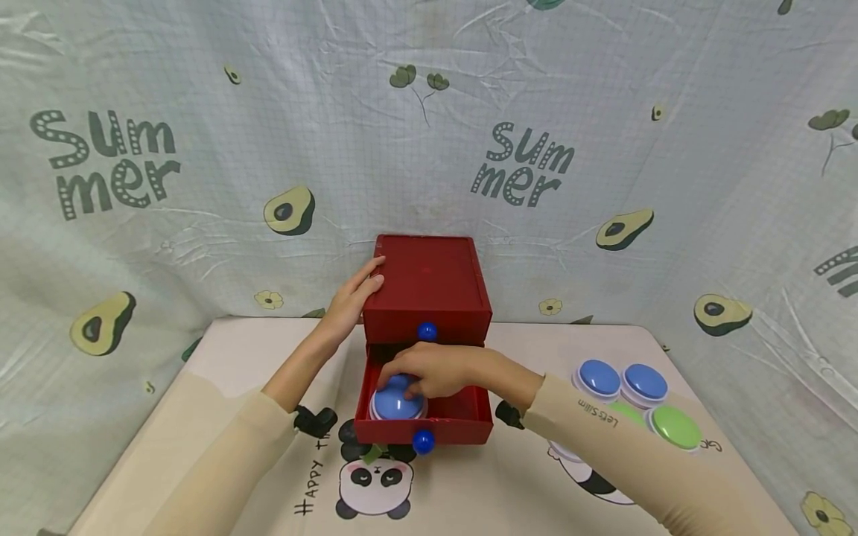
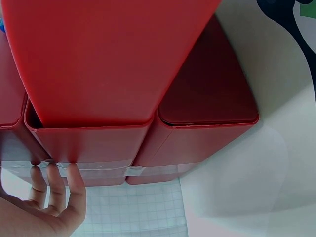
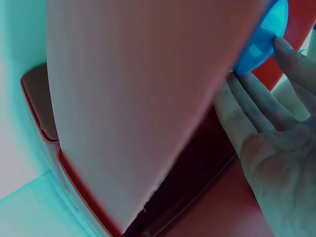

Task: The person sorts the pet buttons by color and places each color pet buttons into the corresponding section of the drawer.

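Note:
A small red two-drawer cabinet [image 1: 429, 274] stands at the back of the table, its lower drawer [image 1: 462, 432] pulled out by a blue knob-bearing front. Inside that drawer, at the left, sits a blue dome-topped push button [image 1: 398, 404] with a white base. My right hand [image 1: 437, 368] reaches in from the right and grips the button with thumb and fingers; the right wrist view shows fingertips on the blue dome [image 3: 269, 34]. My left hand [image 1: 345, 305] rests against the cabinet's upper left side, fingers extended. In the left wrist view its fingertips touch the red casing [image 2: 91, 143].
At the right of the table are two blue buttons [image 1: 599, 377] and green ones [image 1: 675, 426], partly hidden by my right sleeve. A printed cloth [image 1: 429, 179] hangs behind the cabinet. The tablecloth bears panda prints [image 1: 375, 487].

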Tool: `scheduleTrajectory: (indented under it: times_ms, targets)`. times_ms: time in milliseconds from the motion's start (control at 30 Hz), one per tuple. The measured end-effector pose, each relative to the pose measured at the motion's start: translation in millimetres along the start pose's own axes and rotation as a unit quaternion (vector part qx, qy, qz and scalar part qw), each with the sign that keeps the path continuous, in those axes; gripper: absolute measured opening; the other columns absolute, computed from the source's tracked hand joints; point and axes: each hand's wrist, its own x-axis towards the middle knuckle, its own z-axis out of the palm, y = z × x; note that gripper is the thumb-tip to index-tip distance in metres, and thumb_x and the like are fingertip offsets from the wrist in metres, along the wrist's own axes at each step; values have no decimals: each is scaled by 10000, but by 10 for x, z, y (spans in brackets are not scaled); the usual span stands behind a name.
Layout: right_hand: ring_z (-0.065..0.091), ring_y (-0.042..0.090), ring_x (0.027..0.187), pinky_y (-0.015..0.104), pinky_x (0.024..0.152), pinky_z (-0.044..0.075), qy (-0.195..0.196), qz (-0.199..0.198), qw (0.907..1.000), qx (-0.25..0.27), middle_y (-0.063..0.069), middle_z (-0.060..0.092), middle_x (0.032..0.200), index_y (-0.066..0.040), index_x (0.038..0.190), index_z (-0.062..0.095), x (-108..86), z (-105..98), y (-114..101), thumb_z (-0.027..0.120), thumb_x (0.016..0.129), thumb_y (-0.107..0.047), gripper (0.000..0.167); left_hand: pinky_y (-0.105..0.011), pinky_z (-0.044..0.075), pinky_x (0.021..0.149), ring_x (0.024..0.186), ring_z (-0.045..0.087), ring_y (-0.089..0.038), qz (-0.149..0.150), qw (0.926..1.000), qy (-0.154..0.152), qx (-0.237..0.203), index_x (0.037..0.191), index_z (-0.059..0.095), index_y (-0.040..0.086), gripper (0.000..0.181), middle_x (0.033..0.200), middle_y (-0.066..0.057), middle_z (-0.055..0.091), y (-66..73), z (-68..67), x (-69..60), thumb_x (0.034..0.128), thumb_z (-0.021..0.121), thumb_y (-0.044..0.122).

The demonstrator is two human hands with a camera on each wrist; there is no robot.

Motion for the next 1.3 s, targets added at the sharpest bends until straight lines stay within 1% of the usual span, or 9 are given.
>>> scheduleTrajectory:
  times_ms: [167,300,400,533,667,800,967,1167,1300]
  targets:
    - [598,155,1304,287,1041,528,198,-64,9997,-113,-26,670,1374,-228,1361,670,-56,-19,1,717,953,-125,423,-597,485,1059,1412,468,-394,-6,10000,10,10,1609,324,415,557,1680,-71,317,-4,-4,4,1068,420,504]
    - [595,160,1308,295,1067,513,435,-233,9988,-78,-20,679,1350,-197,1335,688,-198,-53,-5,730,948,-135,394,-597,483,1063,1413,471,-391,-11,10000,28,-20,1606,331,419,556,1679,-69,320,-5,-1,12,1065,427,506]
    - [610,157,1275,290,1059,516,742,-383,9965,71,-22,695,1318,-175,1306,708,-350,-81,14,740,944,-134,365,-584,494,1053,1403,482,-390,-13,10000,51,-46,1606,336,412,558,1678,-68,322,-5,3,12,1064,433,500]
    - [632,158,1227,280,1013,545,1273,-532,9894,444,-21,708,1282,-160,1270,723,-594,-124,95,735,947,-113,326,-531,522,1020,1377,503,-386,-33,9999,87,-57,1610,335,403,562,1675,-69,327,-4,9,2,1063,438,488]
    - [659,196,1162,309,936,588,1872,-550,9767,891,12,711,1261,-154,1255,720,-895,-173,240,724,965,-155,290,-446,549,955,1335,534,-377,8,9999,109,-69,1611,339,387,561,1661,-77,347,-7,14,2,1067,443,476]
    - [677,171,1122,349,921,593,2404,-362,9648,1001,3,726,1234,-165,1259,710,-1211,-212,450,727,971,-215,292,-389,556,903,1309,550,-372,72,9999,93,-75,1613,338,377,557,1649,-86,361,-7,15,9,1073,438,466]
    - [693,100,1071,317,900,600,2866,80,9533,954,-33,738,1184,-176,1228,721,-1549,-162,771,742,958,-177,270,-396,560,898,1306,555,-377,60,9999,88,-112,1613,338,378,556,1642,-88,369,-3,16,11,1072,437,462]
    - [715,191,1081,245,895,578,3015,1012,9419,1082,-1,738,1189,-155,1215,719,-1873,36,1159,706,985,-178,232,-475,540,978,1346,525,-376,42,9999,95,-42,1611,337,392,559,1661,-72,345,-5,16,10,1069,438,484]
    - [710,270,1111,296,909,590,2979,1480,9367,1089,61,731,1220,-107,1234,707,-2035,192,1410,718,973,-173,270,-502,530,997,1351,520,-380,31,9999,106,-42,1611,335,392,560,1664,-70,338,-6,15,4,1068,435,484]
